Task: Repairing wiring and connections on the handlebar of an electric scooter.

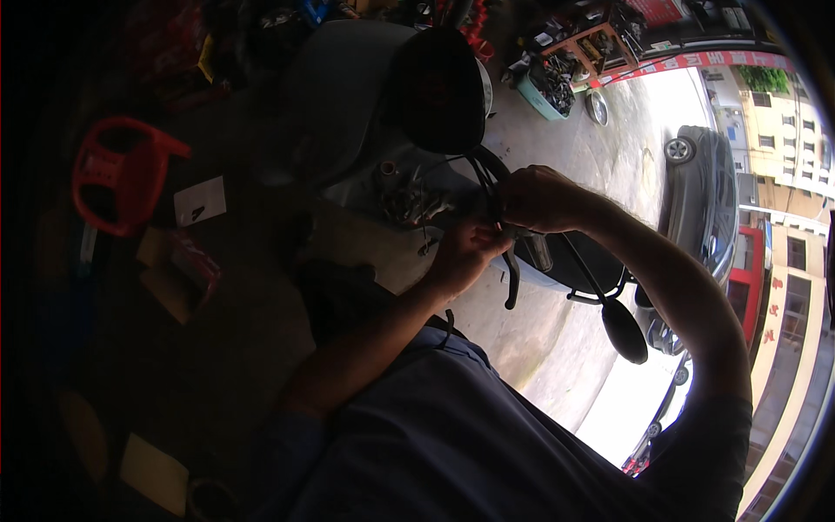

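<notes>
Over a concrete floor [570, 157], dim at left and bright at right: a red plastic chair [130, 178], an opened cardboard box [167, 292], a pale card [200, 202]. Near the middle, left hand [466, 256] bunched at a motorbike handlebar [539, 253], just above a black lever [512, 284]; beside black cables [484, 178], right hand [541, 200] curled; cannot tell the exact hold of either. Farther right, a black mirror [624, 331] and a parked grey car [693, 198].

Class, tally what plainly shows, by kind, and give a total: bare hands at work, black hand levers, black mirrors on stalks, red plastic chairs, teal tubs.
Left hand and right hand: 2
Black hand lever: 1
Black mirror: 1
Red plastic chair: 1
Teal tub: 1
Total: 6
</notes>
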`<state>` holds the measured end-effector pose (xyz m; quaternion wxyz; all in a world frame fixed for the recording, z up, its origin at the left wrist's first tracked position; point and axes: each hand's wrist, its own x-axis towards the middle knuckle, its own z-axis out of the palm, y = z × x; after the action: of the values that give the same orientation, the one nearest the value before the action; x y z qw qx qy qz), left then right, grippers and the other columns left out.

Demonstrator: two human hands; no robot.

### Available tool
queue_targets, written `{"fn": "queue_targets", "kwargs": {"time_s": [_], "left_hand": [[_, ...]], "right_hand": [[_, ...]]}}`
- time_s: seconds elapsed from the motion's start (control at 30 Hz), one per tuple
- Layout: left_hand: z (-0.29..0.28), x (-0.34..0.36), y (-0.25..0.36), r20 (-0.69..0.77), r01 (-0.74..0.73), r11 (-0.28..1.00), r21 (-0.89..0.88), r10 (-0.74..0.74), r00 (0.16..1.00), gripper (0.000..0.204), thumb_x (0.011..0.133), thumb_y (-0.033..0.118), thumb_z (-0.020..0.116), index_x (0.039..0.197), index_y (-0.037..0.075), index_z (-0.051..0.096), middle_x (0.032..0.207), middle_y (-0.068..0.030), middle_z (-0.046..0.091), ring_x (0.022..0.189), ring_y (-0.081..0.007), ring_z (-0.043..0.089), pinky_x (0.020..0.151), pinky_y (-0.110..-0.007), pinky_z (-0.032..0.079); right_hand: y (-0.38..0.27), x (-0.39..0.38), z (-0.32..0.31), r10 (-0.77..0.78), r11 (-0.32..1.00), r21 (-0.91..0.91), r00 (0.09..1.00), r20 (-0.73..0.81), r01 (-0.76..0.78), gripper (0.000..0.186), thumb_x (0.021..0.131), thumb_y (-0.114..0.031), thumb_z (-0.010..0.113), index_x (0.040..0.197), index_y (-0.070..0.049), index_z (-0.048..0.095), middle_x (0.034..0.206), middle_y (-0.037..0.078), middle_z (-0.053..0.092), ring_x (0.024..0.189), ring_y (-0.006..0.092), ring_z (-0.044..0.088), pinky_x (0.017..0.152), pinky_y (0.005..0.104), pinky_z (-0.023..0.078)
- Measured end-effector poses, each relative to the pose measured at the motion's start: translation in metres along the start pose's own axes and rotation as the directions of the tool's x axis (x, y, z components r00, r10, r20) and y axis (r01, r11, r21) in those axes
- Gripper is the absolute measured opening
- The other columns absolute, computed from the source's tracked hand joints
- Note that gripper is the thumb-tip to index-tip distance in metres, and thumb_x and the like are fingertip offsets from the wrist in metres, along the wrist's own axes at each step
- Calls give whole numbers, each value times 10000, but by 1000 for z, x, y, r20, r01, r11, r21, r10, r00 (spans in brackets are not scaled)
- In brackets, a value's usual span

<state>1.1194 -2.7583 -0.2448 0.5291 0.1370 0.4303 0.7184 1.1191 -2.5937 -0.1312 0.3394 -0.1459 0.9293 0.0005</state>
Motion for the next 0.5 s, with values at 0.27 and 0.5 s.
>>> {"fn": "queue_targets", "kwargs": {"time_s": [0.27,0.5], "left_hand": [[0,-1,2,-5,-10,1000,-29,9,1000,167,820,46,698,954,23,600,883,-63,638,859,-142,617,796,-281,501],[-1,1,-1,-3,-2,999,-37,2,1000,161,816,37,697,924,34,576,881,-53,626,850,-139,615,783,-281,507]], "right_hand": [[-7,1,4,180,974,152,981,-69,-168,106,810,-196,594,803,-108,652,830,89,636,830,274,640,717,392,521],[1,1,3,34,992,124,994,-103,-21,123,819,-213,588,834,-110,653,849,88,637,824,280,637,719,393,513]]}}
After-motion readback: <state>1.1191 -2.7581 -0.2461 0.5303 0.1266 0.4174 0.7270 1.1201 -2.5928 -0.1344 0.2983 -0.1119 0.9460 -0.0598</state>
